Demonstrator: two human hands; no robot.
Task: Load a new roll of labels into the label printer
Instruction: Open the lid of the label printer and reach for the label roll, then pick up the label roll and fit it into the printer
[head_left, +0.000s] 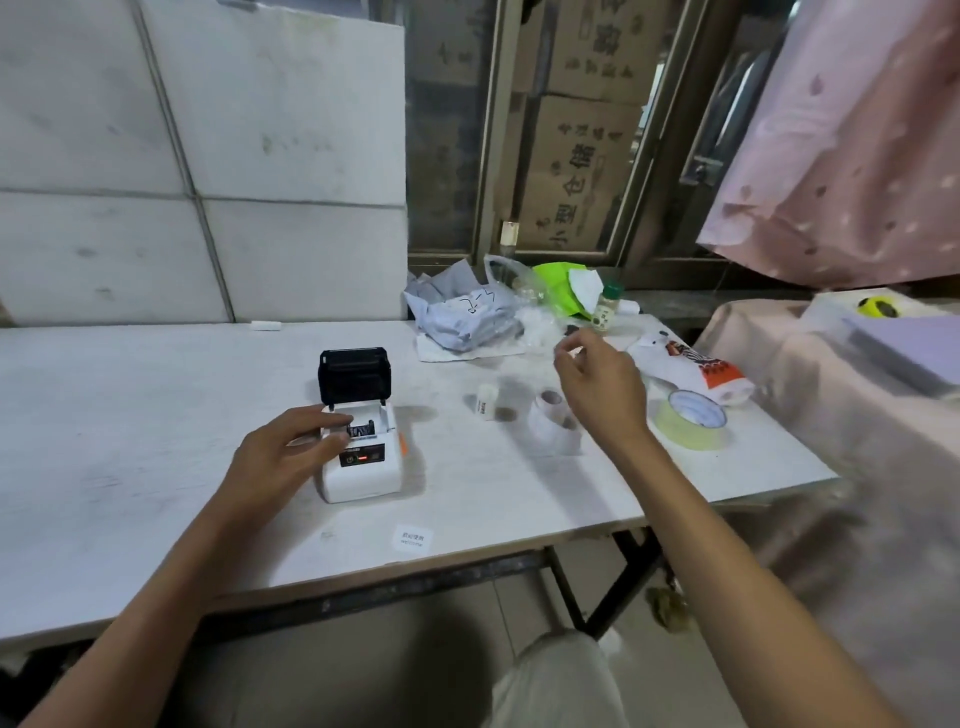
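A small white label printer (363, 467) stands on the white table (130, 441) with its black lid (355, 375) flipped up and the roll bay exposed. My left hand (288, 449) rests on the printer's left side, fingers over the bay's edge. Two white label rolls (550, 418) lie to the right of the printer, with a smaller roll (488, 405) beside them. My right hand (597, 384) hovers above the rolls, fingers loosely curled with nothing visible in them. A loose label (413, 537) lies near the front edge.
A roll of clear tape (691, 418) sits at the right. Grey mailer bags (462, 312), a green bag (558, 288), a small bottle (607, 306) and a printed packet (696, 369) crowd the back right. A pink-draped surface (831, 389) adjoins the table.
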